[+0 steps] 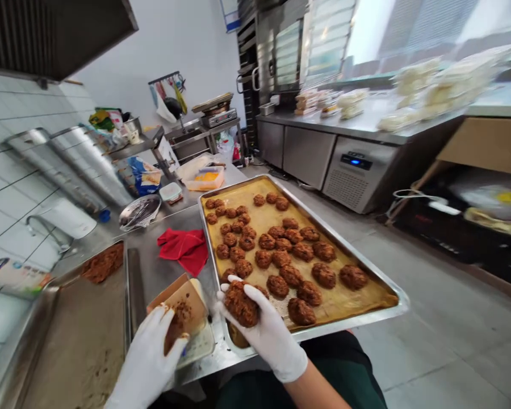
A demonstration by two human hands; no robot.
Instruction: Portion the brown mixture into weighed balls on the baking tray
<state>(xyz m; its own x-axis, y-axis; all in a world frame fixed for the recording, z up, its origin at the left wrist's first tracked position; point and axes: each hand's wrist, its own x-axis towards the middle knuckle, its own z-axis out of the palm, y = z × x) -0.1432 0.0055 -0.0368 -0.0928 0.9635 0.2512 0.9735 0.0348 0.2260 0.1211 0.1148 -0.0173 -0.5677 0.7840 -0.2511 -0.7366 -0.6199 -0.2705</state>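
Note:
My right hand (266, 329), in a white glove, holds a rough brown ball of dough (241, 304) above the near left corner of a metal baking tray (392, 309). Similar brown dough balls (292, 275) lie across the tray's brown lining paper. My left hand (151, 349), also gloved, is at the near side of a small cardboard box (196, 309), thumb and fingers apart. Brown crumbs stick to its fingertips and to the box's inside. Beneath the box is a pale flat device (202, 343), perhaps a scale, mostly covered.
A red cloth (183, 250) lies beside the tray. At left, a second metal tray (85, 324) holds a brown dough mass (104, 264). Further back are a plastic tub with orange contents (206, 179) and a wrapped bowl (140, 213). A steel refrigerated counter (309, 156) stands across the aisle.

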